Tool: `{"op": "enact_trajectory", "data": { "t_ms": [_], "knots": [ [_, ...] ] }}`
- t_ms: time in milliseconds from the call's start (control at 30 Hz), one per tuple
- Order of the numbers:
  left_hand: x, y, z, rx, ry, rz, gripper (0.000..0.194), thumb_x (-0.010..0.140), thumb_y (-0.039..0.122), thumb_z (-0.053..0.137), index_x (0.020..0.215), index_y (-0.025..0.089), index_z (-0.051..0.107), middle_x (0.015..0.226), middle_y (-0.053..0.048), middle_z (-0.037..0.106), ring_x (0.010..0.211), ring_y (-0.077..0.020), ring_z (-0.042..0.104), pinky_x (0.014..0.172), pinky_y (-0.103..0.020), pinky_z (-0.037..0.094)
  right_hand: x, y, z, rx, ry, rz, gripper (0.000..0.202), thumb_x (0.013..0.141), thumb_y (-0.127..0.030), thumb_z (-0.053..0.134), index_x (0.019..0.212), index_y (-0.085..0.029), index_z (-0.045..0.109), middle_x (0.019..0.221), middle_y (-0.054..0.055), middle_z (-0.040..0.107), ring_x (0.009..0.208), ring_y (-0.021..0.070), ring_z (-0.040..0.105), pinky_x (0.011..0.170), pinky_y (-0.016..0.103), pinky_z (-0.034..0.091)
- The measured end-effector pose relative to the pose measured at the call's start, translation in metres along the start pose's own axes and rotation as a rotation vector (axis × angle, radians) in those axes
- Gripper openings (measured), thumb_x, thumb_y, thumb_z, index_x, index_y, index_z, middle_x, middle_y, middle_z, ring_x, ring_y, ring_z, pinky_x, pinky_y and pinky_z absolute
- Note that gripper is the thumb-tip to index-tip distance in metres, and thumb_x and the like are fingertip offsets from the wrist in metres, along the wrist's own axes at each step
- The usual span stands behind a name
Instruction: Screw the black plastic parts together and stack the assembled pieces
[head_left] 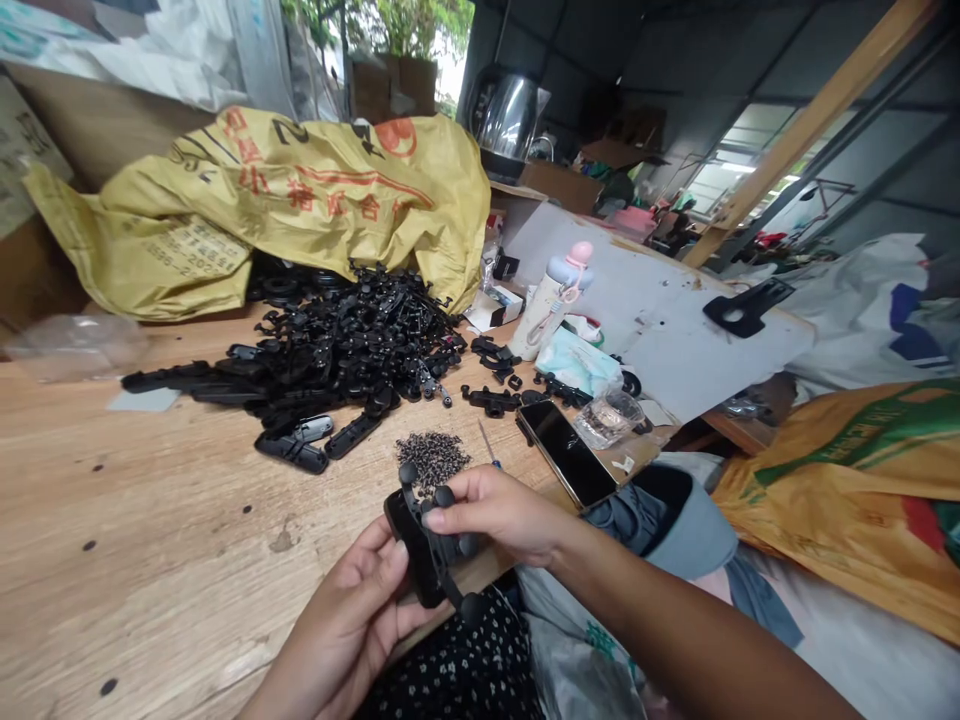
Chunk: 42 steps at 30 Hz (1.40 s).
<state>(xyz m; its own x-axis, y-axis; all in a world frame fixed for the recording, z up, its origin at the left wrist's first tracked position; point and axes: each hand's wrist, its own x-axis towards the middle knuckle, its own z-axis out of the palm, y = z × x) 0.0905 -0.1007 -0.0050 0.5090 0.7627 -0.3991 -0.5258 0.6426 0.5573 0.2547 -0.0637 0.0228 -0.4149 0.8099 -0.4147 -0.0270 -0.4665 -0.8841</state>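
A black phone holder point(415, 548) with round-knobbed arms is held over the table's front edge, tilted. My left hand point(366, 592) grips its flat body from the left, the thumb pressed on its side. On the upper right, my right hand point(504, 512) pinches the arms between thumb and fingers. Just beyond it lies a small heap of screws point(431, 458) on the wooden table point(172, 530). A screwdriver point(491, 447) lies to the right of the screws, partly hidden by my right hand.
A large pile of black plastic parts point(337, 345) lies beneath a yellow sack point(360, 200). To the right are a smartphone point(574, 455), a clear plastic cup point(609, 418), a pale bottle point(544, 310) and a blue-white packet point(577, 362). A clear plastic tub point(79, 345) sits far left.
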Motion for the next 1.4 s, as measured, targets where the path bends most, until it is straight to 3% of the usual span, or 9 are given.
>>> {"op": "enact_trajectory", "data": {
  "t_ms": [167, 333, 500, 833, 1000, 1133, 1233, 1300, 1400],
  "knots": [
    [-0.001, 0.000, -0.001, 0.054, 0.011, -0.026, 0.032, 0.078, 0.018, 0.058, 0.110, 0.020, 0.058, 0.103, -0.009, 0.068, 0.080, -0.0161, 0.066, 0.074, -0.034, 0.055, 0.000, -0.001, -0.001, -0.127, 0.080, -0.014, 0.042, 0.042, -0.040, 0.080, 0.061, -0.013, 0.055, 0.050, -0.008, 0.053, 0.044, 0.0041, 0.044, 0.047, 0.018, 0.032],
    [-0.004, 0.003, 0.000, 0.159, -0.009, -0.039, 0.033, 0.078, 0.021, 0.058, 0.111, 0.021, 0.059, 0.107, -0.008, 0.067, 0.085, -0.0179, 0.065, 0.072, -0.028, 0.054, 0.003, 0.008, -0.004, -0.251, 0.110, -0.035, 0.046, 0.040, -0.041, 0.081, 0.055, -0.016, 0.045, 0.042, -0.009, 0.049, 0.040, 0.0054, 0.044, 0.039, 0.017, 0.030],
    [-0.003, 0.016, 0.002, 0.261, -0.010, -0.097, 0.032, 0.080, 0.025, 0.055, 0.110, 0.020, 0.061, 0.107, -0.009, 0.068, 0.095, -0.0211, 0.062, 0.074, -0.028, 0.052, 0.008, 0.022, -0.004, -0.243, 0.131, -0.033, 0.044, 0.043, -0.040, 0.081, 0.055, -0.016, 0.046, 0.043, -0.007, 0.052, 0.038, 0.0049, 0.045, 0.038, 0.016, 0.033],
    [0.014, 0.029, 0.016, 0.386, 0.025, -0.095, 0.028, 0.073, 0.029, 0.063, 0.096, 0.013, 0.066, 0.092, -0.012, 0.072, 0.087, -0.0232, 0.065, 0.071, -0.030, 0.052, 0.015, 0.031, -0.006, -0.139, 0.166, -0.046, 0.044, 0.044, -0.046, 0.078, 0.052, -0.015, 0.049, 0.041, -0.007, 0.051, 0.036, 0.0048, 0.044, 0.037, 0.016, 0.032],
    [0.027, 0.030, 0.018, 0.416, 0.120, -0.128, 0.028, 0.066, 0.029, 0.069, 0.089, 0.013, 0.065, 0.073, -0.009, 0.073, 0.063, -0.0191, 0.067, 0.055, -0.025, 0.051, 0.015, 0.025, -0.006, -0.488, 0.298, -0.169, 0.031, 0.059, -0.035, 0.073, 0.054, -0.016, 0.050, 0.046, -0.005, 0.051, 0.043, 0.0075, 0.048, 0.038, 0.016, 0.029],
    [0.039, 0.033, 0.005, 0.433, 0.182, -0.065, 0.022, 0.064, 0.029, 0.070, 0.077, 0.013, 0.063, 0.068, -0.008, 0.071, 0.060, -0.0172, 0.065, 0.059, -0.027, 0.052, 0.005, 0.005, -0.028, -0.716, 0.139, -0.194, 0.011, 0.073, -0.022, 0.062, 0.082, -0.015, 0.062, 0.066, 0.000, 0.062, 0.059, 0.0109, 0.057, 0.052, 0.019, 0.042],
    [0.040, 0.037, -0.005, 0.404, 0.217, 0.002, 0.022, 0.064, 0.029, 0.070, 0.077, 0.013, 0.061, 0.077, -0.009, 0.071, 0.063, -0.0168, 0.065, 0.065, -0.029, 0.053, -0.006, 0.001, -0.062, -1.182, 0.362, -0.427, 0.021, 0.079, -0.009, 0.050, 0.095, -0.016, 0.062, 0.098, 0.008, 0.063, 0.087, 0.0170, 0.058, 0.077, 0.029, 0.044],
    [0.038, 0.038, -0.007, 0.397, 0.202, 0.029, 0.025, 0.064, 0.028, 0.071, 0.082, 0.014, 0.060, 0.080, -0.008, 0.070, 0.065, -0.0170, 0.065, 0.067, -0.031, 0.053, -0.009, 0.008, -0.084, -1.465, 0.287, -0.524, 0.023, 0.081, -0.009, 0.045, 0.094, -0.018, 0.062, 0.113, 0.011, 0.058, 0.095, 0.0203, 0.056, 0.082, 0.035, 0.043],
    [0.034, 0.038, -0.007, 0.388, 0.211, 0.034, 0.027, 0.063, 0.026, 0.071, 0.085, 0.015, 0.060, 0.084, -0.007, 0.069, 0.067, -0.0171, 0.065, 0.068, -0.032, 0.052, -0.009, 0.022, -0.102, -1.524, 0.144, -0.650, 0.019, 0.083, -0.013, 0.044, 0.092, -0.019, 0.060, 0.105, 0.011, 0.061, 0.092, 0.0203, 0.057, 0.079, 0.035, 0.045]
  ]
}}
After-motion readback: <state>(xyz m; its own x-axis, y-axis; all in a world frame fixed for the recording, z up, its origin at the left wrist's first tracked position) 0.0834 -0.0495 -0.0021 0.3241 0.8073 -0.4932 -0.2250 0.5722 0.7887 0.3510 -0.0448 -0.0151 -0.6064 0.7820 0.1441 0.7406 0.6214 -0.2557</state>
